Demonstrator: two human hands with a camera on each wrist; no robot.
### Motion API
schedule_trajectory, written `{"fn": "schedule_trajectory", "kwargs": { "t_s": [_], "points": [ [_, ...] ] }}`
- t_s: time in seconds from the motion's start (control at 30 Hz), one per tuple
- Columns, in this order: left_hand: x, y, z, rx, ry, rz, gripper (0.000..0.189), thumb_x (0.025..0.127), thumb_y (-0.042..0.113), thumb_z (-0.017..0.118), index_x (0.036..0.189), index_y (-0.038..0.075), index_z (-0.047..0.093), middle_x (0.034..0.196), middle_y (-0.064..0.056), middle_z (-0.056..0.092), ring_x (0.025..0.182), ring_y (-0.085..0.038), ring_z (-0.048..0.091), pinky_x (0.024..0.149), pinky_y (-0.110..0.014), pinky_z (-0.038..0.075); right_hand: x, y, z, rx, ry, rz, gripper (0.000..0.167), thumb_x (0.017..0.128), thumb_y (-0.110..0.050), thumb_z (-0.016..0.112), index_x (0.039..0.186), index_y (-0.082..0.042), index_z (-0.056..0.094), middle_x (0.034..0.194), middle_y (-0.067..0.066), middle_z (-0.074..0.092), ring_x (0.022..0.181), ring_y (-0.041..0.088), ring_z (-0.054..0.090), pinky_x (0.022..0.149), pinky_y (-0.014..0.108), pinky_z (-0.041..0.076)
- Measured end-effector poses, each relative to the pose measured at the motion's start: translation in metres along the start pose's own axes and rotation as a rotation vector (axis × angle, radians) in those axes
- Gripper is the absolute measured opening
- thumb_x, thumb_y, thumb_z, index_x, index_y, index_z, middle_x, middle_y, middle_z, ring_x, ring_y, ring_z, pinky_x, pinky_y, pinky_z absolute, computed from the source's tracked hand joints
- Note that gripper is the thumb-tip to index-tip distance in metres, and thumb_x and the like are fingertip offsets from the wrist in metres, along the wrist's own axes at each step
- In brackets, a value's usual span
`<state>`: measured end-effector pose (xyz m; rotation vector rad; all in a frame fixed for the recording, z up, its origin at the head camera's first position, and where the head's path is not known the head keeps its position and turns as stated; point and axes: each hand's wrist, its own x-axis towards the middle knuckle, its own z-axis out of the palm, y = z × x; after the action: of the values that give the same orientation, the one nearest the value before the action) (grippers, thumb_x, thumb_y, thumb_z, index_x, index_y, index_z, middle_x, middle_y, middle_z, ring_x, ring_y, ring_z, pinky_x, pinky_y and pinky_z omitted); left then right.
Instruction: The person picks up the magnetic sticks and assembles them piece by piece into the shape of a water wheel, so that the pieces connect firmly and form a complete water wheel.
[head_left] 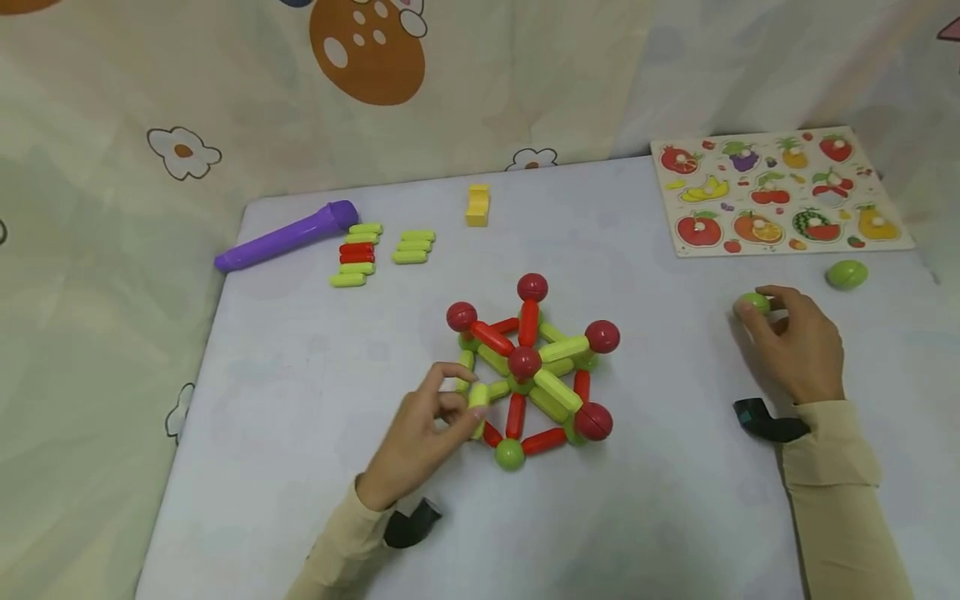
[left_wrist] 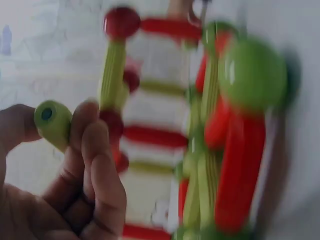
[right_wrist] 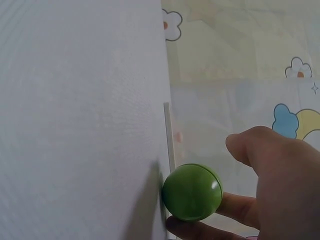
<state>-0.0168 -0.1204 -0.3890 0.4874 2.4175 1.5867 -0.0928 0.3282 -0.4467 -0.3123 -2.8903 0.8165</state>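
Observation:
My left hand (head_left: 408, 437) pinches a yellow-green magnetic rod (head_left: 478, 400) between thumb and finger, close to the left side of a ball-and-rod structure (head_left: 516, 414). Its dark round end shows in the left wrist view. Red and yellow-green rods make up the structure, with green balls low down and red balls (head_left: 602, 337) on top. Far to the right, my right hand (head_left: 806, 346) has its fingers curled about a green ball (head_left: 756, 302) on the table. In the right wrist view, fingertips meet the ball (right_wrist: 192, 192) from behind, beside the thumb.
Loose yellow-green and red rods (head_left: 356, 258) lie in short rows at the back left, beside a purple toy microphone (head_left: 288, 237). A yellow block (head_left: 477, 206) stands at the back. Behind my right hand are a fruit puzzle board (head_left: 780, 196) and another green ball (head_left: 847, 274).

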Motion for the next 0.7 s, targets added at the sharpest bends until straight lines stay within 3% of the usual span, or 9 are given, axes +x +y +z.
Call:
{"fn": "schedule_trajectory", "kwargs": {
  "t_s": [0.07, 0.17, 0.3, 0.7],
  "points": [
    [0.002, 0.006, 0.015, -0.065, -0.050, -0.020, 0.029, 0.093, 0.016, 0.063, 0.113, 0.008, 0.044, 0.064, 0.003, 0.056, 0.059, -0.009, 0.050, 0.057, -0.023, 0.043, 0.000, 0.000, 0.000, 0.002, 0.003, -0.004, 0.052, 0.097, -0.036, 0.051, 0.130, 0.004, 0.051, 0.115, 0.031, 0.055, 0.086, 0.040, 0.054, 0.064, 0.040, 0.037],
    [0.010, 0.009, 0.027, -0.081, -0.051, -0.018, 0.025, 0.091, 0.013, 0.064, 0.104, 0.008, 0.043, 0.062, 0.004, 0.051, 0.055, -0.009, 0.044, 0.053, -0.022, 0.037, -0.001, 0.000, 0.000, 0.007, -0.005, 0.006, 0.053, 0.097, -0.036, 0.051, 0.131, 0.004, 0.051, 0.116, 0.030, 0.054, 0.086, 0.040, 0.053, 0.064, 0.040, 0.037],
    [0.016, 0.009, 0.029, -0.060, -0.032, -0.005, 0.025, 0.090, 0.012, 0.066, 0.100, 0.007, 0.044, 0.062, 0.003, 0.048, 0.055, -0.011, 0.043, 0.051, -0.023, 0.035, -0.001, 0.000, 0.002, 0.008, -0.021, 0.013, 0.054, 0.097, -0.037, 0.051, 0.132, 0.003, 0.050, 0.117, 0.030, 0.054, 0.086, 0.038, 0.052, 0.065, 0.039, 0.037],
    [0.020, 0.008, 0.034, -0.070, -0.058, 0.041, 0.023, 0.092, 0.017, 0.065, 0.093, 0.010, 0.044, 0.058, -0.002, 0.056, 0.049, -0.008, 0.044, 0.048, -0.020, 0.035, 0.000, 0.000, -0.001, 0.011, -0.013, 0.003, 0.054, 0.097, -0.038, 0.050, 0.132, 0.003, 0.050, 0.117, 0.030, 0.054, 0.085, 0.039, 0.052, 0.064, 0.040, 0.036]
  ]
}}
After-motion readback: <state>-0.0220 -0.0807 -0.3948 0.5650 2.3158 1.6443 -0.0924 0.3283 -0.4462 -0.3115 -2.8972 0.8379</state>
